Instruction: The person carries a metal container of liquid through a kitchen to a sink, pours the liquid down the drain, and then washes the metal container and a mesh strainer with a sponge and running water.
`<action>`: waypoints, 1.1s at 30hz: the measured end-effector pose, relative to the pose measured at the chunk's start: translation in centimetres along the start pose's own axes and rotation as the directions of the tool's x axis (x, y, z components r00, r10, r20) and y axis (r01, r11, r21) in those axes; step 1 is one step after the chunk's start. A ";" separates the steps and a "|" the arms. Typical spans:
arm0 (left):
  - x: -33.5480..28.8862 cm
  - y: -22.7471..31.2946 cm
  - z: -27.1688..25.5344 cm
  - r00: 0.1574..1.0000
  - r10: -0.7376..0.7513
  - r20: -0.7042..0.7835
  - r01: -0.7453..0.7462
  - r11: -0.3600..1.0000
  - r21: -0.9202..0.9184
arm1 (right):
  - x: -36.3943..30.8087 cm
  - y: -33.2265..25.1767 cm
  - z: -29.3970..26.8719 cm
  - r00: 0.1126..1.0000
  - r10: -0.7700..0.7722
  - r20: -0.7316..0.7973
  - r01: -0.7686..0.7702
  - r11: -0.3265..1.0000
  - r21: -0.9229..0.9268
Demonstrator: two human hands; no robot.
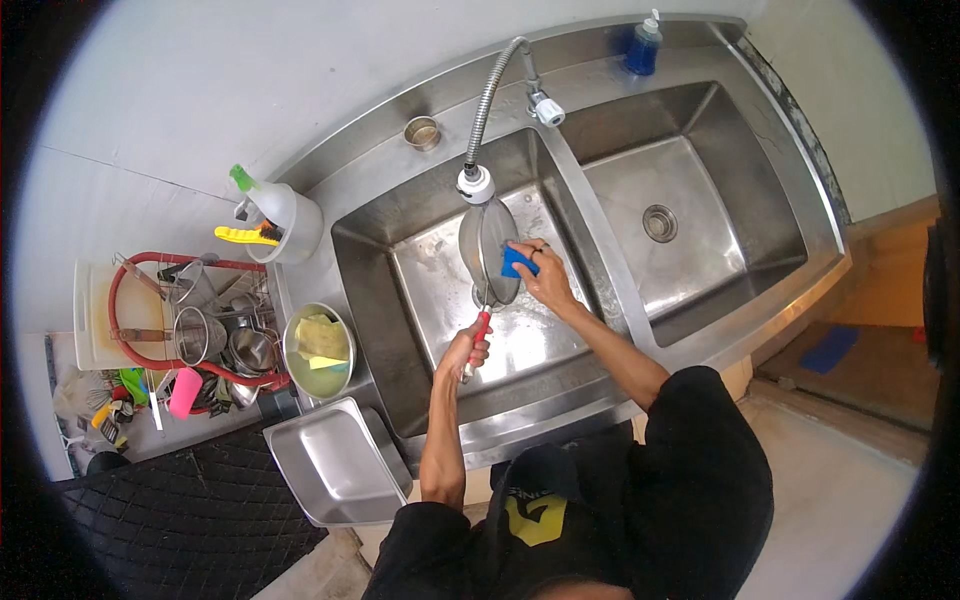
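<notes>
A round mesh strainer [473, 243] with a red handle is tilted over the left sink basin [420, 270], below the white spray head [475, 185] of the faucet. My left hand [463, 350] is wrapped round the red handle. In my right hand [548, 280] is a blue sponge [516, 262], pressed against the side of the strainer's mesh. Part of the sponge is hidden by my fingers. Whether water is running from the spray head, I cannot tell.
Right of the divider lies a second basin [660, 180] with a drain. A blue soap bottle [643, 48] and a small metal cup [422, 132] stand on the back ledge. At left are a bowl with cloths [319, 350], a steel pan [335, 455], a white bucket [300, 228] and a utensil rack [200, 330].
</notes>
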State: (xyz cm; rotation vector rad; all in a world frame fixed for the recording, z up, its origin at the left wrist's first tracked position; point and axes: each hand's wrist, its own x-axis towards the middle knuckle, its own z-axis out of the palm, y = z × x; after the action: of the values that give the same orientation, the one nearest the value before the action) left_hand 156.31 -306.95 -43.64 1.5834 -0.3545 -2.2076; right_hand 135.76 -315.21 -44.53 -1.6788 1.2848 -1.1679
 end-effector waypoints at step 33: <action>-6.4 -0.7 1.6 0.978 0.209 0.025 -0.200 0.959 -0.203 | 6.1 11.4 2.7 0.992 -0.123 0.039 0.129 0.961 -0.243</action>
State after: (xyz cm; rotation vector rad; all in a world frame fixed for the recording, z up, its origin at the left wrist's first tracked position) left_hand 156.49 -303.40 -38.00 1.3291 -0.2854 -2.0536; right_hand 135.14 -324.00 -54.43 -1.9735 1.3688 -1.0931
